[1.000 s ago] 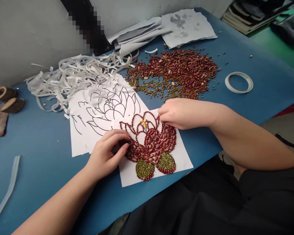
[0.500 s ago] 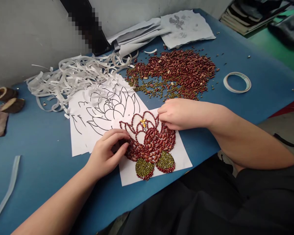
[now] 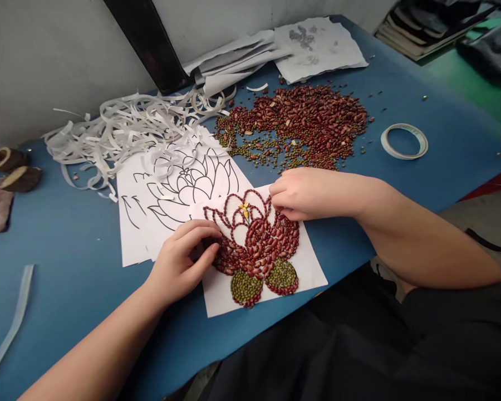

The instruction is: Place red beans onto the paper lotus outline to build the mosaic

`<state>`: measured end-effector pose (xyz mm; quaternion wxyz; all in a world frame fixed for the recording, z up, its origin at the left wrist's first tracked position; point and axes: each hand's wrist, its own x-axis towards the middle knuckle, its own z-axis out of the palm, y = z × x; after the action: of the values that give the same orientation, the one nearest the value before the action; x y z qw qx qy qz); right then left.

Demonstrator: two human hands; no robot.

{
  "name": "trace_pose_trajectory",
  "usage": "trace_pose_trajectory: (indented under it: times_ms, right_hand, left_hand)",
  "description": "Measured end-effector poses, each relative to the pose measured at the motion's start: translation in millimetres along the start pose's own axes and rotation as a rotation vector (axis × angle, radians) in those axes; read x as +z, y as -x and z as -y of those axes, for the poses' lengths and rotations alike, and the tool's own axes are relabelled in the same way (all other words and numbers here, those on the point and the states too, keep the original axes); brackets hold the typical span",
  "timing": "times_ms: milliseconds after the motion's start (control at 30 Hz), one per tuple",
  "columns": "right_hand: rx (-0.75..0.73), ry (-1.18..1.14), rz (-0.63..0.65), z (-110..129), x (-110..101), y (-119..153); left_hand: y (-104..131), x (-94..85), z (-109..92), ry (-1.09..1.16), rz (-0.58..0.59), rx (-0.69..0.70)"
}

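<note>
A white sheet (image 3: 311, 267) bears a flower made of red beans (image 3: 271, 236), with two round patches of green mung beans (image 3: 247, 285) below it. Yellow pieces (image 3: 244, 210) form a small shape among the outlined petals. At the flower's left edge rests my left hand (image 3: 183, 259), fingers bent and the thumb held apart, holding nothing that I can see. My right hand (image 3: 296, 194) is at the upper right petals, fingertips pinched together and pointing down. Whatever lies between them is hidden.
Behind the sheet lie line-drawn flower papers (image 3: 162, 206) under curled paper strips (image 3: 129, 128). A pile of mixed beans (image 3: 309, 122) spreads beyond my right hand. A tape roll (image 3: 404, 141) lies to its right, crumpled paper (image 3: 317, 47) at the back, cut wood pieces (image 3: 20, 179) far left.
</note>
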<state>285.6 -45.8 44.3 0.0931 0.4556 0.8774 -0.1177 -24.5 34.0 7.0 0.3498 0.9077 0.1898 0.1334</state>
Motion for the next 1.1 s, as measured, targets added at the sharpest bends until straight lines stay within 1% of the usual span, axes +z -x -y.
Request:
trace_pose_trajectory:
  times_ms: [267, 467, 633, 867, 967, 1100]
  right_hand:
    - [0.009, -0.044, 0.027, 0.4, -2.3, 1.6]
    - [0.031, -0.020, 0.055, 2.0, -2.3, 0.0]
    - [0.016, -0.041, 0.003, -2.0, -0.5, 3.3]
    - [-0.011, -0.123, -0.111, -10.5, 1.3, 14.2]
    - [-0.034, -0.128, -0.095, -9.3, 3.2, 11.9]
    - [-0.023, -0.098, -0.024, -5.0, 1.9, 5.9]
  left_hand:
    - [-1.3, 0.5, 0.1, -0.008, -0.004, 0.012]
    - [-0.6, 0.4, -0.8, -0.014, -0.006, 0.016]
    - [-1.4, 0.5, -1.2, -0.014, -0.010, 0.021]
    - [-1.1, 0.3, -1.0, -0.011, -0.010, 0.021]
    - [-0.6, 0.8, -0.4, -0.005, -0.008, 0.016]
    - [-0.6, 1.2, 0.1, -0.004, -0.007, 0.014]
